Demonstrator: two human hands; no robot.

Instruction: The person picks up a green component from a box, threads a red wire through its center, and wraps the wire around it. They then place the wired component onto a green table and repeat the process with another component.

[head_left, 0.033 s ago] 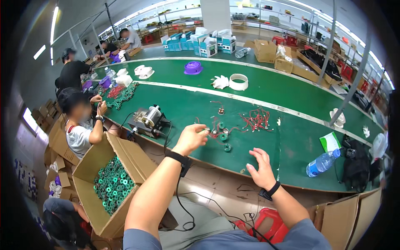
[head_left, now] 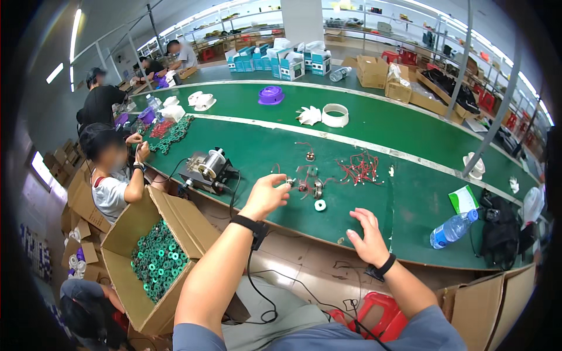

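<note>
My left hand [head_left: 269, 196] is over the green table with its fingers loosely bent and apart. Just past its fingertips lie small metal motor-like parts [head_left: 302, 188] with red wires; I see no grip on them. Beside these, a round coil-like part [head_left: 318, 188] appears tipped on its edge. Nearer the table edge is a small pale ring-shaped part [head_left: 319, 205]. To the right, my right hand [head_left: 369, 237] hovers by the front edge, fingers stretched and thumb apart, holding nothing. Farther back are a single wired part [head_left: 310, 156] and a tangle of red wires [head_left: 360, 168].
A machine with a metal spool [head_left: 209, 168] stands left of my hands. Below it, an open carton [head_left: 126, 240] holds many green rings. A water bottle [head_left: 453, 229] and black bag [head_left: 499, 231] are on the right. A co-worker [head_left: 111, 169] sits at the left.
The small ring near the edge shows a pale face where it looked green. The part behind it has gone from flat to tipped. My left hand has shifted slightly left.
</note>
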